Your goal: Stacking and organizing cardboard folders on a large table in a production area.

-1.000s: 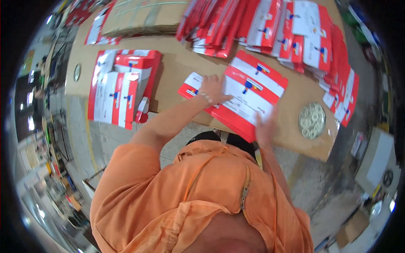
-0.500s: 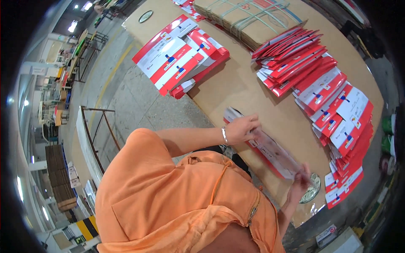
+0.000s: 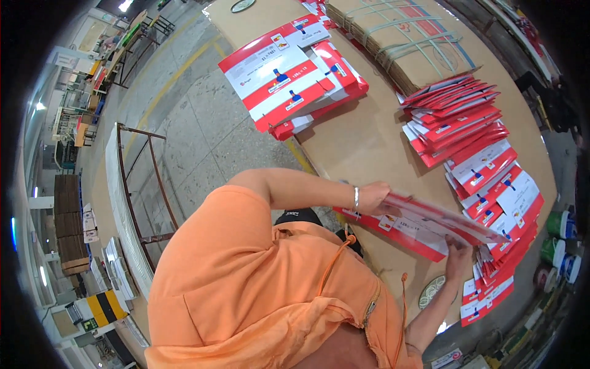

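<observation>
A red and white printed cardboard carton blank (image 3: 409,229) is held slanting above the tan table, with one panel raised along its far side. My left hand (image 3: 373,198) is closed around its left part, the fingertips partly hidden by the raised panel. At its near right edge, my right hand (image 3: 460,253) grips it with the thumb and fingers. Just beyond the carton's right end lies a long overlapping row of similar flat red and white cartons (image 3: 517,195). Near my right wrist, an oval piece with pale rings (image 3: 432,291) lies on the table.
A stack of red and white cartons (image 3: 279,77) sits at the table's far left edge. At the back, a strapped bundle of brown cardboard (image 3: 399,37) lies beside a fanned pile of folded cartons (image 3: 452,117). Several buckets (image 3: 553,251) stand off the right side.
The carton has turned, its printed red and white side now showing and a panel lifted. Both hands have shifted right with it. The whole view has also moved somewhat.
</observation>
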A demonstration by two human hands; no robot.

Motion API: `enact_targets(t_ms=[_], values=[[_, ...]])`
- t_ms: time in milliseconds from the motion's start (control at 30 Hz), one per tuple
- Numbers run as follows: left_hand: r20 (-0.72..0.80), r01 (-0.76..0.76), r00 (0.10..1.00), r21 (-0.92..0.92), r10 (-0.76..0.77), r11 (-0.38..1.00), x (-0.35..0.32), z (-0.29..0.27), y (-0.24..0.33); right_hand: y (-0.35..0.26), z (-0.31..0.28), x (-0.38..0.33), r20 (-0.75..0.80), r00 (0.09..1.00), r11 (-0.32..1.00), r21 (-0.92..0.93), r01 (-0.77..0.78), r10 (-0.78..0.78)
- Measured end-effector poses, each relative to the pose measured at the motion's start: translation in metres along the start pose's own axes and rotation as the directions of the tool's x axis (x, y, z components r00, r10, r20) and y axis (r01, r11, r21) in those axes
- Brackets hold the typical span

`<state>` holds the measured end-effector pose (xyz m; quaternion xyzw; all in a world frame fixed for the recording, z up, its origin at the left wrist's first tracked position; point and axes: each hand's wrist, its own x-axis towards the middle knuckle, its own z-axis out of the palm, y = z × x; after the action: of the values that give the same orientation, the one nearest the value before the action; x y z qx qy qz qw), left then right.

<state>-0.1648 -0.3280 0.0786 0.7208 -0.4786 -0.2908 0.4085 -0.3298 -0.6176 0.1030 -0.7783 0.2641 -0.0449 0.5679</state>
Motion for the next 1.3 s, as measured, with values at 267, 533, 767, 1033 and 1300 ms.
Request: enact_targets(t_ms=[267, 533, 767, 1033, 1300], values=[[-0.444, -0.167, 0.895, -0.276, 0.028, 0.947, -0.088, -0.116, 0.040, -0.165, 0.092, -0.010, -0.364, 0.819, 0.877, 0.013, 0.480, -0.443], [-0.482, -0.041, 0.789, -0.659, -0.380, 0.751, -0.134, -0.200, 0.006, -0.145, 0.330, -0.016, -0.060, 0.996, 0.488, 0.872, 0.023, 0.061], [-0.229, 0.157, 0.886, -0.671, -0.403, 0.725, -0.187, -0.296, -0.071, -0.199, 0.408, 0.034, -0.014, 0.996, 0.501, 0.865, -0.031, 0.086], [-0.748, 0.095, 0.393, -0.545, -0.535, 0.833, -0.238, -0.472, -0.147, -0.204, 0.467, 0.084, 0.040, 0.985, 0.454, 0.884, -0.115, 0.170], [-0.405, 0.605, 0.745, 0.076, -0.530, 0.792, -0.170, -0.492, -0.194, -0.187, 0.509, 0.106, -0.164, 0.952, 0.665, 0.745, -0.053, 0.260]])
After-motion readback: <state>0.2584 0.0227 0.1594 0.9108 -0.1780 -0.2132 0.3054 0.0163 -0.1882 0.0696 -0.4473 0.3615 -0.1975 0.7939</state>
